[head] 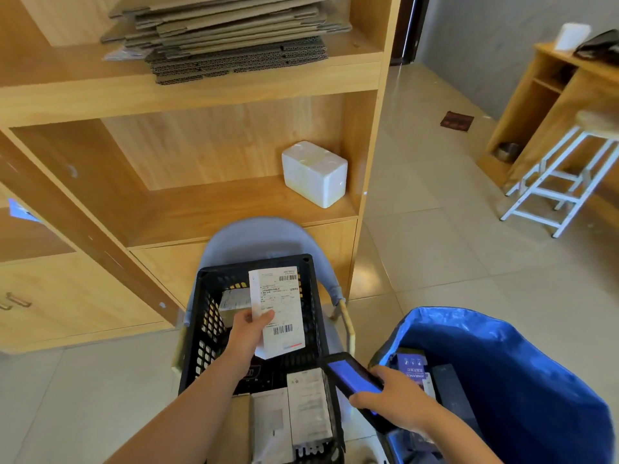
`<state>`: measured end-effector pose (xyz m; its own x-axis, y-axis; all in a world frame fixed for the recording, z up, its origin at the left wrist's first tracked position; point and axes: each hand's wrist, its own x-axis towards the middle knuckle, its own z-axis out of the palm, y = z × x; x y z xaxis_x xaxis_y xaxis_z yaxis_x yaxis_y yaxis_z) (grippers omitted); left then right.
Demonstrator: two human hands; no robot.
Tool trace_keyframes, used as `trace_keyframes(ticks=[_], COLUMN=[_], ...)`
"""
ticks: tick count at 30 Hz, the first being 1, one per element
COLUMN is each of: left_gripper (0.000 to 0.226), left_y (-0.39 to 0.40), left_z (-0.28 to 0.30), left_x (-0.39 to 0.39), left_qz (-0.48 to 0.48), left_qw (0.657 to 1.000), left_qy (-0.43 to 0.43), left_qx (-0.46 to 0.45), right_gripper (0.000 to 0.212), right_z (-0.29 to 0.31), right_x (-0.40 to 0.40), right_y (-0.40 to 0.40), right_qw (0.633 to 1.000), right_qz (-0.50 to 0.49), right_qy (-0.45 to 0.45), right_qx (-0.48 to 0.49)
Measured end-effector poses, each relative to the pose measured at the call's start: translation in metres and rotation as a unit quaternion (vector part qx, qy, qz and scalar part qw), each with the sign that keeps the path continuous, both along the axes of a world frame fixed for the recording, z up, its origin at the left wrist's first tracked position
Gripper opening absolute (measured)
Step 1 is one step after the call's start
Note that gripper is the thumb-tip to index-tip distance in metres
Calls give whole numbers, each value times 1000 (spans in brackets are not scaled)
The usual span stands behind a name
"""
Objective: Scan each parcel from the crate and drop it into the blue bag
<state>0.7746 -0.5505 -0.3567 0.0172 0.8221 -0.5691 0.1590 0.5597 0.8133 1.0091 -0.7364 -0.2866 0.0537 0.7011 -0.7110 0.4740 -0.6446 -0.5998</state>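
Observation:
A black perforated crate (207,329) rests on a grey chair and holds several parcels (308,406). Above the crate, my left hand (246,333) grips a flat white parcel (279,309) with its barcoded label facing up. My right hand (393,396) holds a black handheld scanner (351,376) with a lit blue screen, just right of the crate and below the parcel. The blue bag (522,360) stands open at lower right with several parcels (413,366) inside.
A wooden shelf unit (201,209) stands behind the crate, with a white foam box (315,172) on its lower shelf and flattened cardboard (227,38) above. A white stool (566,182) and a wooden desk (549,95) stand at the right on the tiled floor.

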Motion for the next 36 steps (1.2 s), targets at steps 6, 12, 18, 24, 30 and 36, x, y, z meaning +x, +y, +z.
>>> trace_keyframes(ticks=[6,12,18,24,30,36], left_gripper=[51,27,26,43,56,86], left_y=[0,-42,-99,-144,-160,-149], left_z=[0,-5,-59,-124,-210,-284], left_x=[63,171,259,312,330,350], left_qz=[-79,-162,-242,-347,-408,-370], left_qw=[997,987,964,915,850,810], left_qy=[-17,2,72,160,303,430], left_qx=[-13,-21,-79,-128,-141,-151], right_gripper=[39,30,46,64,67,56], right_z=[-16,-45,-78,-118,-172,-230], right_x=[34,93,159,203,226,240], right_y=[-40,-109,-181,-228,-231,-208], right_qw=[990,966,940,906,891,878], right_qz=[-139,-257,-327,-392,-414,-441], right_qy=[-8,-19,-47,-49,-44,-30], right_qx=[-3,-28,-90,-153,-183,-183])
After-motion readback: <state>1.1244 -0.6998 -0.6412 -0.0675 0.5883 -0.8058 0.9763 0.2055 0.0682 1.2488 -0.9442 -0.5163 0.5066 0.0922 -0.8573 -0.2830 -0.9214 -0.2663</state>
